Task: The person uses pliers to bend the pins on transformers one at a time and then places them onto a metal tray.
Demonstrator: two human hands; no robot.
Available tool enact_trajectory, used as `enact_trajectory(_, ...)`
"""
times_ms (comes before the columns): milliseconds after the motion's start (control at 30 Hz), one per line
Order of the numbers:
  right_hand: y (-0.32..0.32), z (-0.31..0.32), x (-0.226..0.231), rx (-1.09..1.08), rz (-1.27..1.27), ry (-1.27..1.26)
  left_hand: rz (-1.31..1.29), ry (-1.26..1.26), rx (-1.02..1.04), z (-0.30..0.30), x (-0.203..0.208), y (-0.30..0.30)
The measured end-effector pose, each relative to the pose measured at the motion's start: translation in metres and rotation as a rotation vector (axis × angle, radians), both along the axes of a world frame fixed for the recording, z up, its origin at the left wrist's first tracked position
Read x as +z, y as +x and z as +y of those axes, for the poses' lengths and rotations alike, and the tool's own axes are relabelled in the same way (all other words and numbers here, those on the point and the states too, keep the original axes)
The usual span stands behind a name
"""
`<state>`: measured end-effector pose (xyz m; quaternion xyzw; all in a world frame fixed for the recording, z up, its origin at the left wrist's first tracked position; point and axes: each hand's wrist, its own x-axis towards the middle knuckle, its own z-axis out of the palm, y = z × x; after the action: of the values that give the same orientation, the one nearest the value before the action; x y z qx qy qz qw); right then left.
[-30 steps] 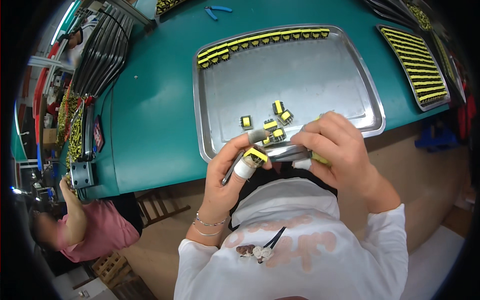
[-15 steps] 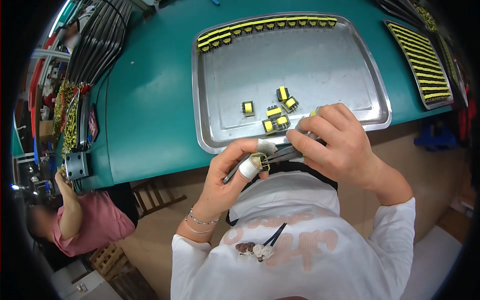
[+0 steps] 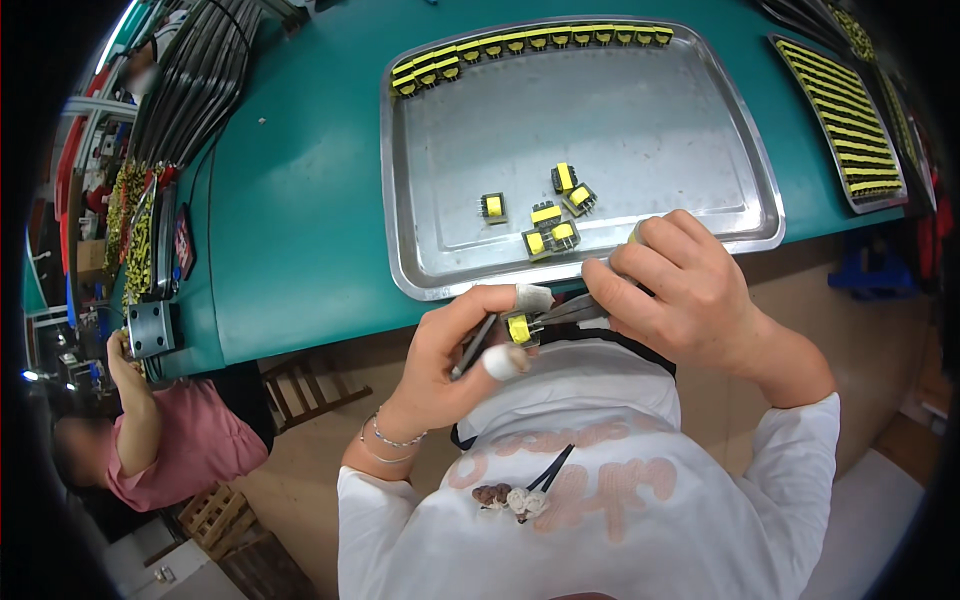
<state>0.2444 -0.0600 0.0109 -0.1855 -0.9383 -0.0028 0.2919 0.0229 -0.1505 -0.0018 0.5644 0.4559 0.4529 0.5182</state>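
My left hand (image 3: 450, 350), with tape around its thumb and index finger, is partly closed on a small transformer (image 3: 519, 328) with a yellow-taped middle and dark core. Its thumb stands a little off the part, and a thin dark rod (image 3: 473, 347) lies across the same fingers. Closed around grey metal tweezers (image 3: 572, 310), my right hand (image 3: 680, 290) has their tips at the pin side of the transformer. Just beyond both hands, several loose transformers (image 3: 548, 235) lie in the near part of a shallow metal tray (image 3: 420, 278).
Upright transformers (image 3: 540, 38) line the tray's far edge. A second tray (image 3: 903, 200) filled with yellow-black rows sits at the right of the green table (image 3: 290, 250). Stacked dark trays (image 3: 195, 95) stand at left, where a person in pink (image 3: 200, 440) sits beside a metal block (image 3: 151, 330).
My left thumb has lifted off the transformer, whose yellow side now shows more. The right hand and tweezers have shifted slightly right.
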Motion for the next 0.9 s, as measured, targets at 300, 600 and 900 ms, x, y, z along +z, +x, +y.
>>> enact_trajectory(300,0.003,-0.009,-0.029,-0.030,0.038,0.102,-0.124,-0.235,-0.026,-0.006,-0.009,0.006)
enact_trajectory(600,0.019,-0.010,-0.049,0.087,-0.060,0.115,-0.185,-0.412,-0.169,-0.006,-0.027,0.011)
enact_trajectory(900,0.032,-0.007,-0.065,0.142,-0.027,0.109,-0.263,-0.469,-0.306,-0.006,-0.045,0.018)
